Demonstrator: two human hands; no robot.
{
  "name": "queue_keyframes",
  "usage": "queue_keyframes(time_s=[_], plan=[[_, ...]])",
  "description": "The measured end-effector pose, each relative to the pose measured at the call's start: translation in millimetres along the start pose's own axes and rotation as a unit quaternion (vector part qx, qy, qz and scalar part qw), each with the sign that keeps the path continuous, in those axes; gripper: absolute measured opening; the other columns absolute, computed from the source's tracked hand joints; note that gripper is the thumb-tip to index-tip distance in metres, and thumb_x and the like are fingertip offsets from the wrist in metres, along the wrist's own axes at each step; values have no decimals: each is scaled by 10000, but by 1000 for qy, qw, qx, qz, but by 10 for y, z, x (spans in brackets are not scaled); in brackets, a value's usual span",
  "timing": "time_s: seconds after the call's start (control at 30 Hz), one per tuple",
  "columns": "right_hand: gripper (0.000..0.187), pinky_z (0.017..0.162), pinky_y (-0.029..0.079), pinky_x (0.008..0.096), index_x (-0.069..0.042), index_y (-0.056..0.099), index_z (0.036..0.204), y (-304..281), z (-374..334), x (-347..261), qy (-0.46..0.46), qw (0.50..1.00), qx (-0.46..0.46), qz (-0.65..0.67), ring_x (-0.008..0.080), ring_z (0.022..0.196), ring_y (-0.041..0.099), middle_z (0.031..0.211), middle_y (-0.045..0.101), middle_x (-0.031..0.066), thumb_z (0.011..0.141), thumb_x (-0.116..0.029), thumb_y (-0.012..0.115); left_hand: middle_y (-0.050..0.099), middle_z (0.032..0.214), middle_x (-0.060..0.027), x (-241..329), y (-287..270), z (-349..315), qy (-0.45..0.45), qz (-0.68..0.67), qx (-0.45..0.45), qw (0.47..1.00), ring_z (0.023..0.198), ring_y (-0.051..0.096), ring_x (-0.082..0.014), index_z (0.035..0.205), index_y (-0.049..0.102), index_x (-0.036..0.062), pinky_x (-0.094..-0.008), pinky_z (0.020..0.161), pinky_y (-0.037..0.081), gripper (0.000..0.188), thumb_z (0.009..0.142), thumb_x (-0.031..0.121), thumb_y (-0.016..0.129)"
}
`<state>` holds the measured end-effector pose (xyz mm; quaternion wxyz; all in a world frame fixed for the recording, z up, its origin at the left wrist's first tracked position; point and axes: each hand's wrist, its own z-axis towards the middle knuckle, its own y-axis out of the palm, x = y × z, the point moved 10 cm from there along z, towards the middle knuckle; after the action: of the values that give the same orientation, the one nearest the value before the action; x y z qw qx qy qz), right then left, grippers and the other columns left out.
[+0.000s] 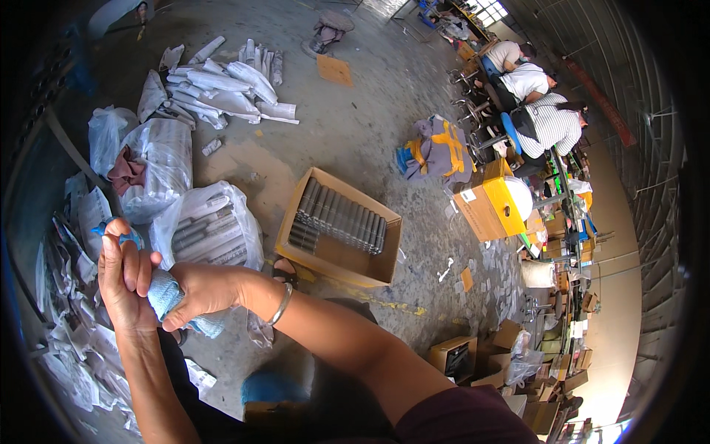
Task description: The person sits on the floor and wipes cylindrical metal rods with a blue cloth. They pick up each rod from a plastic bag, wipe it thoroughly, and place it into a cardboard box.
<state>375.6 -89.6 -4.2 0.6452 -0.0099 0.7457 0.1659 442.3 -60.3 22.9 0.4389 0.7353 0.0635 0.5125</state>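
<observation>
My right hand point(198, 292) is closed round a crumpled light-blue cloth point(166, 294) and presses it against the heel of my left hand point(127, 277). Part of the cloth hangs below my right fingers. My left hand is raised, with its fingers bent and close together. Small bright-blue bits show beside its fingertips; what they belong to is mostly hidden. Beyond my hands stands a clear plastic bag point(255, 222) of grey, paper-wrapped tubes. To its right, an open cardboard box point(355, 274) holds rows of dark grey tubes and has a bare part in front.
Loose wrapping paper point(89, 348) is heaped at the left. Farther off lie a pile of paper-wrapped tubes point(214, 89) and another plastic-covered bundle point(159, 159). Several people point(547, 129) sit along a cluttered bench at the right, near a large carton point(481, 207). Paper scraps litter the floor.
</observation>
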Motion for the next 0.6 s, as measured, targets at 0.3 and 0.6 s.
queue_keyframes(time_s=[0.3,0.6], plan=[[134,480,487,376,-5,499,823,-152,-133,-357,-65,747,286,-596,285,573,637,618,607,159,757,-82,586,245,521,74,78,-712,47,59,-13,251,966,482,233,-50,763,503,117,-222,572,371,248,941,277,567],[256,609,465,288,-1,597,800,278,-188,222,84,978,-95,163,121,601,557,673,617,32,735,-179,769,280,467,71,264,201,-58,87,-79,-115,986,341,237,-4,1152,417,16,-164,360,311,337,981,302,464]])
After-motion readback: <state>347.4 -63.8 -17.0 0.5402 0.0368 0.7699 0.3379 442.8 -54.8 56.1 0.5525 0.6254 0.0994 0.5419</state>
